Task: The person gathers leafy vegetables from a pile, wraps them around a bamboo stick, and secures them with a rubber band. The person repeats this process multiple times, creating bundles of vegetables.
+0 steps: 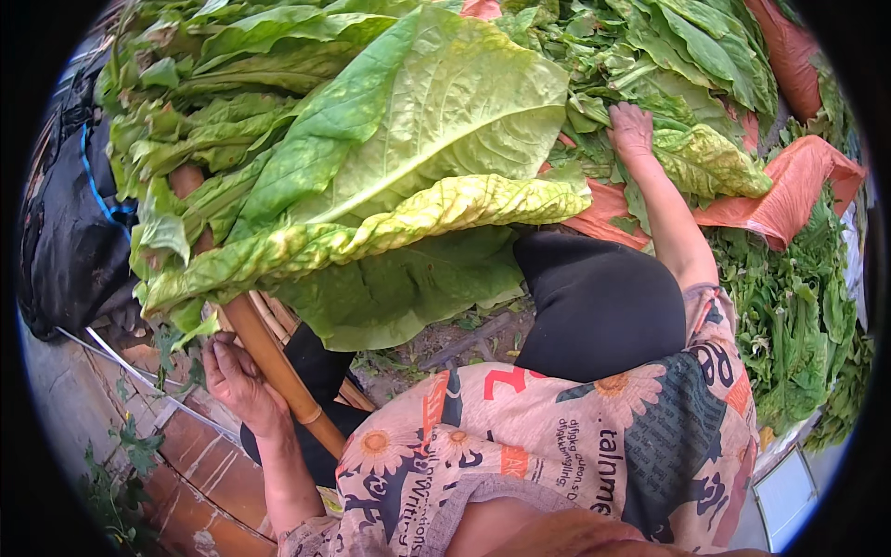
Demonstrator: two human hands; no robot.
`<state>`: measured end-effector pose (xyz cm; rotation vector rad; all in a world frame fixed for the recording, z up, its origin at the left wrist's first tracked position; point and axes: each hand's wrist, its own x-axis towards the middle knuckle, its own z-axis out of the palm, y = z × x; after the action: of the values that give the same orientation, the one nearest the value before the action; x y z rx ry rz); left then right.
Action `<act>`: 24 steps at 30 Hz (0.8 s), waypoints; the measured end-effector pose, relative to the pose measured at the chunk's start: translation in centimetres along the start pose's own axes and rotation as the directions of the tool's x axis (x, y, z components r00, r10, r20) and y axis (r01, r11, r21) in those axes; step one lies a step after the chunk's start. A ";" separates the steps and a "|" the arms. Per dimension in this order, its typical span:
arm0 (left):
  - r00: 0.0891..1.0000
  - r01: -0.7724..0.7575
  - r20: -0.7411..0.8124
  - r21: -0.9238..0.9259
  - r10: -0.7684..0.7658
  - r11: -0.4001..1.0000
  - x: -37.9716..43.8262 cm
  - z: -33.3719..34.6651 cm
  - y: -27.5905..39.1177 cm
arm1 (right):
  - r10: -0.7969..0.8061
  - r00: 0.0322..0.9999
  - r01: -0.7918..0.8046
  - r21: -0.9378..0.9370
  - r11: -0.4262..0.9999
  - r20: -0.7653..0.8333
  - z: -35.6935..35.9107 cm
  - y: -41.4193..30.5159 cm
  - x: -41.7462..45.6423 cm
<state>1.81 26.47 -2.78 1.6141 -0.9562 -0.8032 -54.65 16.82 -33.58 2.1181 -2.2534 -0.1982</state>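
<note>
A bamboo pole point(275, 355) slants up from my lap and passes under a heap of large tobacco leaves point(445, 118), green with yellowed patches. My left hand point(243, 383) is beside the pole, thumb and fingers drawn together just below the leaf edges; whether something thin is pinched there cannot be made out. To the right, my right hand point(631, 132) reaches into a pile of loose leaves point(668, 76). Its bent fingers touch the leaves, and their grip is partly hidden. A curled, yellow-mottled leaf point(710, 163) lies just right of that wrist.
Orange-red plastic sheeting point(793, 184) lies under and around the right-hand pile. More greens point(786, 327) are heaped on the right. A black bag point(73, 230) with blue cord stands at the left. Reddish floor tiles point(202, 473) and a creeping plant point(118, 487) show lower left.
</note>
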 end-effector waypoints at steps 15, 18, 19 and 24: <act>0.722 -0.050 0.652 -0.282 0.229 0.958 2.8 -5.8 0.2 | -0.561 0.818 0.474 0.703 0.530 -0.129 -41.9 -27.5 -9.7; 0.708 -0.092 0.611 -0.417 0.354 0.904 1.3 -3.2 1.0 | -0.532 0.841 0.426 0.719 0.549 -0.092 -37.5 -34.9 -11.8; 0.782 -0.047 0.555 -0.404 0.285 0.914 1.0 -3.3 1.2 | -0.538 0.827 0.519 0.593 0.615 -0.166 -37.8 -37.2 -12.7; 0.781 0.009 0.567 -0.429 0.261 0.903 2.0 -7.8 1.5 | -0.720 0.689 0.058 0.985 0.164 0.080 -38.9 -35.6 -14.7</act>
<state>9.20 27.90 0.37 0.9017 -1.2314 -1.3797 -13.82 26.89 1.46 3.8003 -2.0791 1.0138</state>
